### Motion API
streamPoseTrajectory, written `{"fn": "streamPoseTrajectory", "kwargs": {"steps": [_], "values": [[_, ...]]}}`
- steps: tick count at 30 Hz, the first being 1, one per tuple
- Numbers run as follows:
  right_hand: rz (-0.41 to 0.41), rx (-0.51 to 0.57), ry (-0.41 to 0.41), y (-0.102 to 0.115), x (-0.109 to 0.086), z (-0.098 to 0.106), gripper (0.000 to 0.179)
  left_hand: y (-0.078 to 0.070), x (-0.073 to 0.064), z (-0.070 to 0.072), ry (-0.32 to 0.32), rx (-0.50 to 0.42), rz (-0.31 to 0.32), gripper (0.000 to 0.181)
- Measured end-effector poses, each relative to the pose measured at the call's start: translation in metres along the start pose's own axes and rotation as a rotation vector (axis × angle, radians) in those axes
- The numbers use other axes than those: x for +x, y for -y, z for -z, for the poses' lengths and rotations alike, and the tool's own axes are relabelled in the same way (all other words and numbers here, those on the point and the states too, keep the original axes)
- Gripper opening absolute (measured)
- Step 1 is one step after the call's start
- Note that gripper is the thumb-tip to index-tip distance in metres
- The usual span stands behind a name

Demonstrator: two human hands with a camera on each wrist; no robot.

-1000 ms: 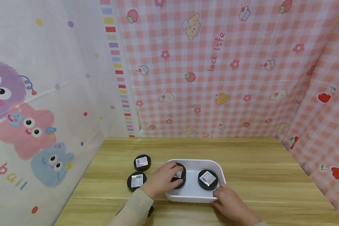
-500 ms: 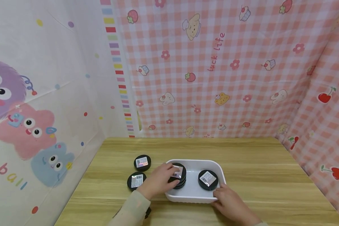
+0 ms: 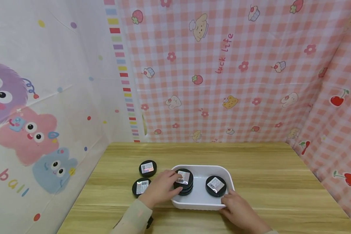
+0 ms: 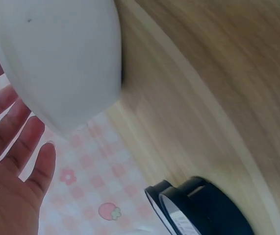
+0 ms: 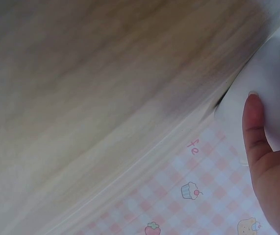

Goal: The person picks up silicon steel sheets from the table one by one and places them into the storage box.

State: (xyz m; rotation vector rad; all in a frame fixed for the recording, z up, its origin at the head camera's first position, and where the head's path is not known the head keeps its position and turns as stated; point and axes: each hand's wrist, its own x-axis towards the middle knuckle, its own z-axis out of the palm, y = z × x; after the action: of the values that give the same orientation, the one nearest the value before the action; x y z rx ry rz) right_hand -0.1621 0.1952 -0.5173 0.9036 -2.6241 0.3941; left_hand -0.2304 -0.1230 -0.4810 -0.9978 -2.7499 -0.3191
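Observation:
A white plastic bin point(image 3: 199, 205) holds a stack of black round discs with white barcode labels point(image 3: 187, 184) at its left end and another labelled disc point(image 3: 215, 186) at its right. My left hand point(image 3: 161, 188) reaches over the left rim, its fingertips at the stack's top and near edge. Its fingers point(image 4: 13, 128) look loosely extended beside the bin's outer wall point(image 4: 63, 63) in the left wrist view. With my right hand point(image 3: 237, 208) I grip the bin's near right corner, fingers over the rim and thumb outside.
Two more labelled black discs point(image 3: 148, 168) lie on the wood-grain table point(image 3: 266, 182) left of the bin, one partly behind my left hand. A pink checked cloth point(image 3: 210, 81) hangs at the back, and a white printed cloth point(image 3: 84, 65) on the left.
My left hand has drawn back slightly to the left, baring more of the stack's top label. The right hand and the bin have stayed in place.

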Motion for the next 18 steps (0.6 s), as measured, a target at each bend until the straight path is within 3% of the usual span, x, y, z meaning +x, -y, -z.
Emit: {"fn": "streamPoseTrajectory", "kwargs": {"steps": [7,18], "values": [[-0.015,-0.001,0.013,0.001,0.0,0.001,0.026,0.008,-0.006,-0.005,-0.068,0.015,-0.02,0.038],[0.005,-0.022,-0.028,0.0,0.0,-0.002,0.028,0.014,-0.016,-0.003,-0.087,0.014,0.006,0.036]]}}
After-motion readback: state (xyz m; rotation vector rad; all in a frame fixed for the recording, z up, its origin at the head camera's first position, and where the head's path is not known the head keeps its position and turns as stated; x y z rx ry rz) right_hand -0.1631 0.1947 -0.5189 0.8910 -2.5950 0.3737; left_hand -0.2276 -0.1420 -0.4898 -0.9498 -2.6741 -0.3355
